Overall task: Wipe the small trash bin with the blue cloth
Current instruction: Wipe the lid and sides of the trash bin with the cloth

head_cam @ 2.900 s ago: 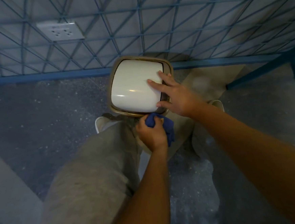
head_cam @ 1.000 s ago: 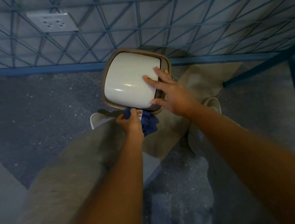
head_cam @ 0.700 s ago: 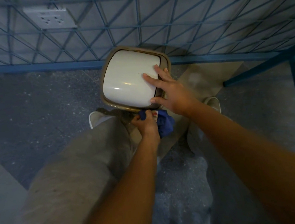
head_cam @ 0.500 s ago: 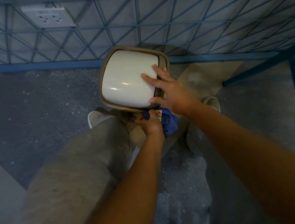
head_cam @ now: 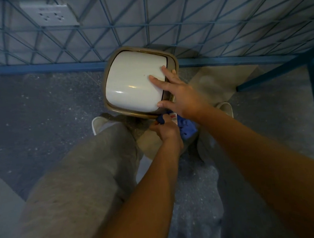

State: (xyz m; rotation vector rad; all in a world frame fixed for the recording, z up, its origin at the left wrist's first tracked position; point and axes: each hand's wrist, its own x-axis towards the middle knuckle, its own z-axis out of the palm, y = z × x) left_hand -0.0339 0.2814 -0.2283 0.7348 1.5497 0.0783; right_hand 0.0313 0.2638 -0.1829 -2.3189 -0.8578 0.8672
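Gripping the blue cloth (head_cam: 188, 128) just below frame centre, the left hand (head_cam: 167, 132) presses it against the small trash bin's (head_cam: 175, 63) near side. The right hand (head_cam: 180, 96) lies spread on its white lid (head_cam: 131, 83), before a blue wire grid (head_cam: 163, 24).

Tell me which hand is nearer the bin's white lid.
Right. The right hand rests on the white lid; the left hand grips the blue cloth just off its near edge.

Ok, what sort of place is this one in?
Probably an indoor utility or storage corner, not certain: a speckled grey floor, a wall socket behind blue wire mesh, and a small lidded trash bin standing on the floor beside it.
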